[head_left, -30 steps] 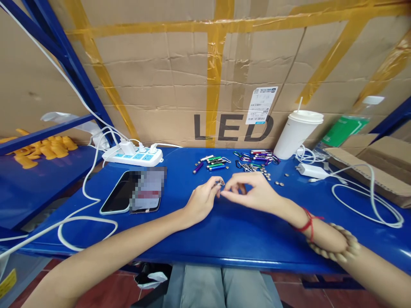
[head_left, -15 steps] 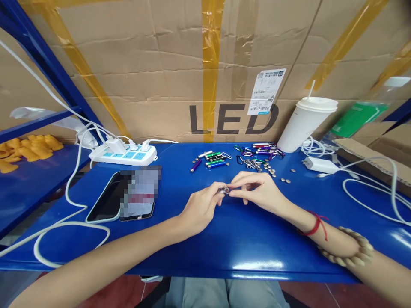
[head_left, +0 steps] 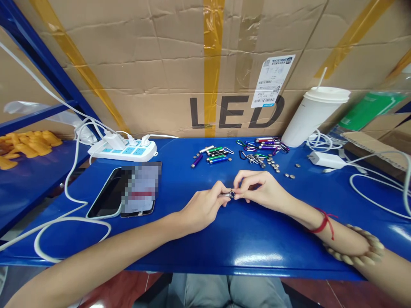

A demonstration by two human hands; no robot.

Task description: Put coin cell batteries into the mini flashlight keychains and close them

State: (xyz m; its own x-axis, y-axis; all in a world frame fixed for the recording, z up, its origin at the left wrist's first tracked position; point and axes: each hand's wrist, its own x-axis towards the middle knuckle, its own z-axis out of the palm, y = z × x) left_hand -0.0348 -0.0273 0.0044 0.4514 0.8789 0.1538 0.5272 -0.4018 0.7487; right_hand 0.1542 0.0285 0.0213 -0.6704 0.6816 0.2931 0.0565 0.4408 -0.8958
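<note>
Left hand (head_left: 201,208) is pinching a slim silver metal tube (head_left: 227,195), risking a slip if the right hand (head_left: 265,191), its grasp unclear, is pushing hard.

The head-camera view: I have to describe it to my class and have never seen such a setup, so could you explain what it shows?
There is no machine here: these are a person's bare hands, seen by a camera worn on the head, looking forward and down. The left hand pinches a small silver metal tube. The right hand has its fingertips at the tube's end; whether they hold something tiny is hard to tell.

On the glossy blue table lie slim colourful metal cylinders, some with clips, and small round silver discs. To the left are two flat rectangular phones and a white plastic power strip; to the right, a tall white lidded cup. Behind stands brown taped cardboard marked LED.
</note>
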